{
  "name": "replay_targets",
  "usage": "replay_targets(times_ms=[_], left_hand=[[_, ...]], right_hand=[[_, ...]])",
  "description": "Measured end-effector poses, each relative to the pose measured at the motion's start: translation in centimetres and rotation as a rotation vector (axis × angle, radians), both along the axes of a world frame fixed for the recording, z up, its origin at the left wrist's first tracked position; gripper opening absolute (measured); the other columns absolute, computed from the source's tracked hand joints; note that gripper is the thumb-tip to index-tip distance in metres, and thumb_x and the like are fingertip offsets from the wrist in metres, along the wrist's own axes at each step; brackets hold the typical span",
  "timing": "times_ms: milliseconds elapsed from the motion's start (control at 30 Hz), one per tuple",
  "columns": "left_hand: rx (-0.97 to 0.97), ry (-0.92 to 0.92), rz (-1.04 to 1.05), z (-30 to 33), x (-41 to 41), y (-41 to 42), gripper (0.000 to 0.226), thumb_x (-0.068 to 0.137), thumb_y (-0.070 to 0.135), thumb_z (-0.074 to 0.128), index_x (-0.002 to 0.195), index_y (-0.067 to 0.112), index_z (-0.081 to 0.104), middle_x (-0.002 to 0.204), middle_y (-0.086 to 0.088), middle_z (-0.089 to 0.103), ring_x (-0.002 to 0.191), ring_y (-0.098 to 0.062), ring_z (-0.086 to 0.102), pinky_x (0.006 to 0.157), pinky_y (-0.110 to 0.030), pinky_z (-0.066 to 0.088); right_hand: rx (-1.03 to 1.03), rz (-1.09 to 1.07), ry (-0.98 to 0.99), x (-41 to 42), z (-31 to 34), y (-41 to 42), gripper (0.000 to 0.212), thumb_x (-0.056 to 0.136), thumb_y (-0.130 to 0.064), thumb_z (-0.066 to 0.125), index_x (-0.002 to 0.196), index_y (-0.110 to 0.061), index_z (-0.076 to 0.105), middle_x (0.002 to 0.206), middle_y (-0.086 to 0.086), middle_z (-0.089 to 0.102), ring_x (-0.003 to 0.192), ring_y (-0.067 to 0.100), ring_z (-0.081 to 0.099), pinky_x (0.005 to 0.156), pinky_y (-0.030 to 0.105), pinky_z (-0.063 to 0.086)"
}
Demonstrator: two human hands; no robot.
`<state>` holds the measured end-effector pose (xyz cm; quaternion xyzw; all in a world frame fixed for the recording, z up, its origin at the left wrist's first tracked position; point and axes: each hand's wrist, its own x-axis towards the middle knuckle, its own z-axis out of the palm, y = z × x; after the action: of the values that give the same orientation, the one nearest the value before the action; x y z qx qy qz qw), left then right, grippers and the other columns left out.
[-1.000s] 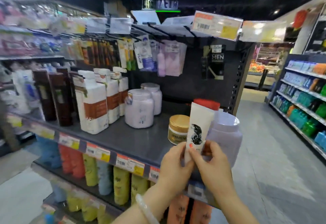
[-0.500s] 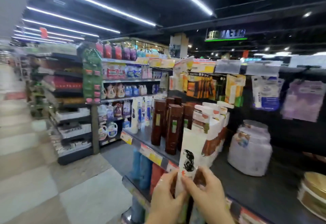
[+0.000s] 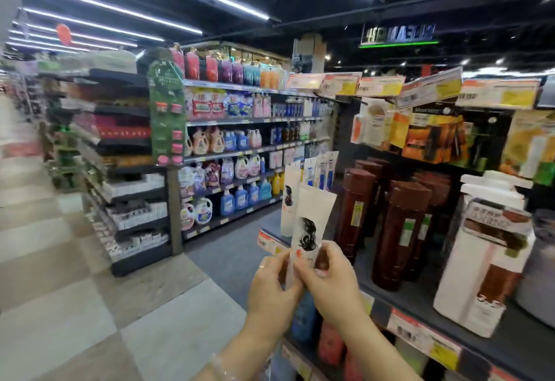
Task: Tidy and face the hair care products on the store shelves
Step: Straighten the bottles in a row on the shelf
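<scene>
Tube (image 3: 310, 218) nearer matching shelved tube (image 3: 290, 200).

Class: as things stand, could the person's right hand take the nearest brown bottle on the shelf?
Probably not yet. The right hand and the left hand both pinch the white tube, so it is occupied. The brown bottle itself stands unobstructed at the shelf front, just right of that hand.

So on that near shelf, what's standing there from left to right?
White tube at the shelf's left end → tube in both hands → brown bottles → white-and-brown packs.
</scene>
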<state>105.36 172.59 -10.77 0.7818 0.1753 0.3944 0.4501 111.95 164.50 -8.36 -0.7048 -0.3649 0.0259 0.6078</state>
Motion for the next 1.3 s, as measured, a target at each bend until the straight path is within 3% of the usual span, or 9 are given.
replay_targets(times_ms=[100,200,300,500,633,833,1033,1167,1300], left_hand=[[0.043,0.033,-0.049,0.5,2.6,3.1,0.04,0.084,0.018,0.061,0.099,0.05,0.043,0.098,0.02,0.053,0.093,0.008,0.052,0.077,-0.002,0.038],[-0.008,0.136,-0.017,0.0,5.1,7.3,0.053,0.081,0.001,0.056,0.127,0.022,0.044,0.123,0.002,0.048,0.112,-0.007,0.047,0.087,-0.007,0.029],[-0.029,0.235,0.01,-0.4,7.2,11.5,0.057,0.08,0.003,0.057,0.134,0.009,0.039,0.134,-0.007,0.042,0.122,-0.016,0.043,0.091,-0.011,0.027],[0.041,0.417,-0.169,0.1,11.0,16.5,0.067,0.076,0.023,0.07,0.134,0.013,0.037,0.134,-0.003,0.04,0.123,-0.016,0.041,0.09,-0.021,0.033],[0.041,0.417,-0.27,-0.3,13.2,17.9,0.067,0.07,0.026,0.075,0.127,0.017,0.042,0.125,0.002,0.047,0.118,-0.014,0.044,0.092,-0.024,0.037],[0.032,0.363,-0.391,-1.0,14.5,19.1,0.065,0.069,0.025,0.078,0.123,0.017,0.043,0.115,0.007,0.049,0.109,-0.011,0.049,0.092,-0.023,0.04],[0.091,0.278,-0.547,-1.3,15.3,19.5,0.042,0.071,0.022,0.076,0.099,0.032,0.047,0.096,0.018,0.057,0.086,0.001,0.054,0.063,-0.006,0.04],[0.103,0.274,-0.536,-1.8,15.8,19.4,0.035,0.073,0.027,0.073,0.1,0.031,0.051,0.1,0.013,0.061,0.092,-0.006,0.057,0.072,-0.018,0.046],[0.101,0.281,-0.524,-2.1,15.8,19.3,0.033,0.074,0.029,0.071,0.099,0.034,0.049,0.101,0.013,0.061,0.091,-0.005,0.055,0.073,-0.023,0.044]], right_hand=[[0.029,-0.091,-0.043,2.7,0.3,3.0,0.02,0.082,-0.017,0.067,0.087,-0.029,0.053,0.084,-0.008,0.065,0.076,0.001,0.061,0.068,0.021,0.049],[0.004,-0.15,-0.048,5.5,-0.3,5.7,0.016,0.085,-0.018,0.062,0.094,-0.028,0.052,0.091,-0.011,0.064,0.083,-0.002,0.06,0.073,0.021,0.05],[-0.004,-0.211,-0.02,7.8,-1.1,7.7,0.016,0.087,-0.02,0.059,0.09,-0.033,0.05,0.097,-0.009,0.063,0.092,0.008,0.06,0.081,0.032,0.05],[-0.069,-0.334,-0.045,10.1,-1.5,10.0,0.022,0.088,-0.019,0.058,0.089,-0.037,0.045,0.097,-0.01,0.061,0.092,0.009,0.059,0.08,0.028,0.046],[-0.141,-0.391,-0.046,11.4,-1.6,10.7,0.018,0.088,-0.017,0.056,0.097,-0.028,0.045,0.1,-0.006,0.06,0.094,0.011,0.057,0.081,0.026,0.043],[-0.203,-0.465,0.018,11.1,-2.5,11.5,0.024,0.088,-0.016,0.057,0.098,-0.033,0.046,0.102,-0.012,0.06,0.097,0.005,0.058,0.084,0.021,0.045],[-0.243,-0.563,0.098,10.4,-3.0,12.6,0.04,0.075,-0.017,0.073,0.106,-0.023,0.049,0.095,-0.018,0.06,0.089,-0.005,0.057,0.078,0.015,0.046],[-0.307,-0.593,0.078,10.2,-2.9,12.6,0.033,0.079,-0.016,0.067,0.105,-0.024,0.049,0.094,-0.021,0.057,0.09,-0.003,0.055,0.082,0.018,0.046],[-0.325,-0.587,0.069,9.6,-2.6,12.6,0.032,0.081,-0.013,0.063,0.103,-0.027,0.045,0.092,-0.023,0.054,0.087,-0.006,0.053,0.07,0.005,0.041]])
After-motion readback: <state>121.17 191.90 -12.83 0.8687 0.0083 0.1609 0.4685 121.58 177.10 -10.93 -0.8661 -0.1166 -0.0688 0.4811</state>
